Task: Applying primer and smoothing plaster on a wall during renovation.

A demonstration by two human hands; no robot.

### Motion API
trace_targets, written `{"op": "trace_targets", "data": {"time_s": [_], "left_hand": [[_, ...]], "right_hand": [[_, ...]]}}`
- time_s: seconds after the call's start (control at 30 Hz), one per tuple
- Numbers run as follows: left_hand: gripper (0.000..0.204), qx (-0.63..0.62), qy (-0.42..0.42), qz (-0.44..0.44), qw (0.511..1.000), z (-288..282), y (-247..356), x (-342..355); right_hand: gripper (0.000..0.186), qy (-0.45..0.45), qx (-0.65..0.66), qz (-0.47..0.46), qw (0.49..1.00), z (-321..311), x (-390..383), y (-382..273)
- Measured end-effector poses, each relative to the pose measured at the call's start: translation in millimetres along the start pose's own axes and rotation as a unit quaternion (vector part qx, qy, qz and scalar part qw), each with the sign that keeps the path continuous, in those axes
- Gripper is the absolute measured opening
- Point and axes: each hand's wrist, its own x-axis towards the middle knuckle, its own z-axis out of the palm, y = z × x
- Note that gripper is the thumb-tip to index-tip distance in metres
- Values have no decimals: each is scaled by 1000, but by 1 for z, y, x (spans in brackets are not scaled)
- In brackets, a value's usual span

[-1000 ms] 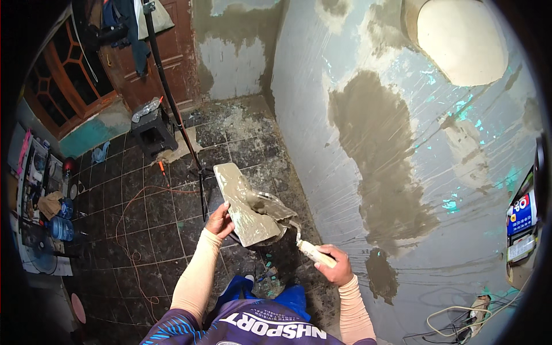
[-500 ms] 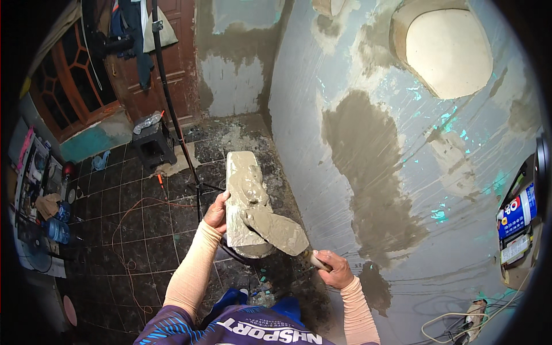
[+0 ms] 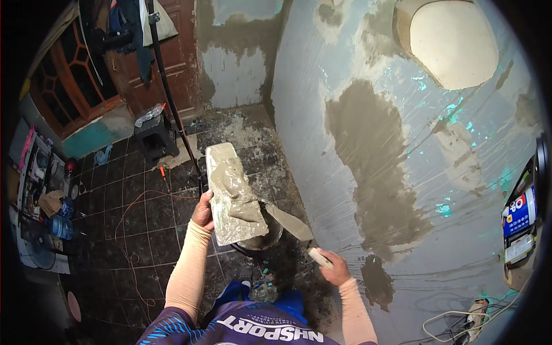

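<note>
My left hand [image 3: 202,211] is closed on the left edge of a long, pale plastering board [image 3: 217,152]. Wet grey mortar [image 3: 234,187] lies in a thick layer along it, heaped toward the near right. In my right hand [image 3: 334,268] is the handle of a trowel [image 3: 290,223]. Its blade points up and left, with the tip close to the board's right edge, and grey mortar coats it. Beneath the board shows part of a round bucket [image 3: 271,237], mostly hidden.
At right stands a grey-blue wall [image 3: 310,144] with a damp mortar patch [image 3: 371,167] and loose cables [image 3: 454,328] low down. A black pole stand [image 3: 167,92] rises beyond my left hand. Farther left are a dark block [image 3: 156,137] and an orange cord [image 3: 127,213] on the tiles.
The trowel blade has come off the near end of the board and moved right. Its blade shows less mortar. My left hand has shifted the board left and tilted it slightly.
</note>
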Motion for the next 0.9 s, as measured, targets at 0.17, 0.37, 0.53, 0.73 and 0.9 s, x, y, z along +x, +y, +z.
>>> {"op": "trace_targets", "data": {"time_s": [0.17, 0.37, 0.53, 0.73, 0.9], "left_hand": [[34, 121, 55, 1, 991, -33, 10, -26], [38, 87, 109, -10, 990, -42, -33, -33], [62, 77, 54, -41, 995, -44, -57, -38], [59, 106, 47, -43, 992, -35, -113, -46], [60, 99, -1, -92, 991, 5, -216, -49]], "right_hand": [[55, -57, 44, 117, 991, 109, 35, 45], [33, -102, 8, 247, 964, 228, 83, 93], [26, -68, 19, 177, 982, 230, 76, 96], [42, 4, 19, 212, 977, 134, -69, 129], [43, 23, 120, 398, 909, 41, -235, 197]]}}
